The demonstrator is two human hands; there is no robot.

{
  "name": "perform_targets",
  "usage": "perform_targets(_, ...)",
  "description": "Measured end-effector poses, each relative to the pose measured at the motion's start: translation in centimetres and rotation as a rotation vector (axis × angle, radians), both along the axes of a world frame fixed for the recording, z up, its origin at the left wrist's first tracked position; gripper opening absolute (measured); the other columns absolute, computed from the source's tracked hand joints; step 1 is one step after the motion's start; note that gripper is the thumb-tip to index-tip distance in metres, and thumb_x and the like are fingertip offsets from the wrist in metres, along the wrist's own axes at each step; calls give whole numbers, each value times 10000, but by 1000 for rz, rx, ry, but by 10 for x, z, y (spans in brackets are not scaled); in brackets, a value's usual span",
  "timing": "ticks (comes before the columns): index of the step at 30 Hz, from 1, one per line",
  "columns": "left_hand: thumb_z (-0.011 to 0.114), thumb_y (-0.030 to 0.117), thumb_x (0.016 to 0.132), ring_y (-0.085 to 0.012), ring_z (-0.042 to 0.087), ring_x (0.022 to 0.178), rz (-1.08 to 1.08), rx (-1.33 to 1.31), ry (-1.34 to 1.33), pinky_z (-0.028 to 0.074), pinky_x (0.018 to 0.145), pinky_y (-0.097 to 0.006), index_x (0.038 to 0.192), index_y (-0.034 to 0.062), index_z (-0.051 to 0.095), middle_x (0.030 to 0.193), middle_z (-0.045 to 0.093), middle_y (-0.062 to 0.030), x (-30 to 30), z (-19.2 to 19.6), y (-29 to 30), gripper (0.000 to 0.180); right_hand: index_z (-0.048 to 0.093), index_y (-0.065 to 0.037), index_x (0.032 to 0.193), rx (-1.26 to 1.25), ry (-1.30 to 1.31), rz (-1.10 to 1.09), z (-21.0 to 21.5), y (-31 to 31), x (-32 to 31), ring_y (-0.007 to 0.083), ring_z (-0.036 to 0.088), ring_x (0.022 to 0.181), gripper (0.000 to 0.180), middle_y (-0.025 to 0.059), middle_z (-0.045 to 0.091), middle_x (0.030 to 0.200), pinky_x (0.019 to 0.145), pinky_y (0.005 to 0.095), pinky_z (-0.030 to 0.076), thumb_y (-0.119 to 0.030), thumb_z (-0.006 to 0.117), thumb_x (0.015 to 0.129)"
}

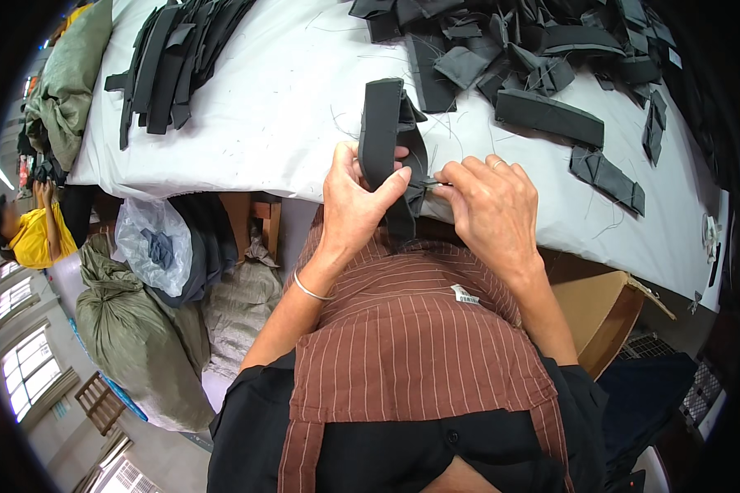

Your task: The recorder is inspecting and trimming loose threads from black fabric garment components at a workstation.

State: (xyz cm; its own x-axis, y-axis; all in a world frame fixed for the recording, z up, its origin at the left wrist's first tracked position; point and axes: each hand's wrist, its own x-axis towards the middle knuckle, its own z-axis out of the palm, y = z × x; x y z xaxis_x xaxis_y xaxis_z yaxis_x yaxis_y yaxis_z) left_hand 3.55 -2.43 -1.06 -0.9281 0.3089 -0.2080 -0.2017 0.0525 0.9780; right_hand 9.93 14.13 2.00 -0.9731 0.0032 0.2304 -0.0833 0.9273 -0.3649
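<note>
Closest to the lens is a brown striped apron (411, 345) over dark clothes, with both forearms rising from it toward the near edge of the counter (288, 107), which is covered in white cloth.

From this head view, the left hand (355, 205) is closed around a black fabric strap (382, 131), thumb across its front, holding it upright just above the counter edge. The strap folds over at the top and hangs down again behind the fingers. The right hand (489, 209) sits just beside it, its grip pinched shut on a small metal tool (436, 182), perhaps snips, though it is too small to be sure, whose tip meets the strap's lower part.

The strap looks light, soft and limp, padded enough to keep some shape; I would judge it flops unless held near the spot being worked, so a firm pinch close to that point suits it best.

Far left on the counter lies a stack of long black strips (168, 57). Far right is a loose heap of black pieces (543, 57). Left of the counter, on the floor, stand stuffed sacks (131, 329) and a clear plastic bag (152, 242). A cardboard box (604, 316) sits near right.
</note>
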Motion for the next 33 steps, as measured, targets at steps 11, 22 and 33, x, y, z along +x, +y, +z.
perform_targets(11, 635, 112, 875, -136, 616, 895, -36, 131, -117, 490, 825, -258, 1119, -50, 485, 1023, 650, -151, -8, 2, -11, 329, 636, -103, 837, -262, -42, -76, -1, -3, 3, 205, 578, 679, 136, 18, 616, 743, 609, 343, 437, -184, 706, 753)
perform_targets(22, 583, 26, 856, -171, 595, 1002, -53, 335, -170, 494, 881, -293, 1217, -42, 424, 1105, 598, -141, 2, 0, -24, 400, 672, -113, 978, -690, -206, -7, 1, -17, 0, 228, 619, 671, 264, 42, 660, 845, 606, 329, 477, -179, 735, 731)
perform_targets(33, 605, 26, 855, -142, 599, 990, -138, 223, -126, 501, 870, -282, 1178, -33, 455, 1092, 614, -127, 2, 8, -17, 361, 561, -10, 701, -1088, -26, -195, -19, 4, -4, 16, 393, 566, 153, -58, 490, 579, 496, 203, 324, 11, 671, 805)
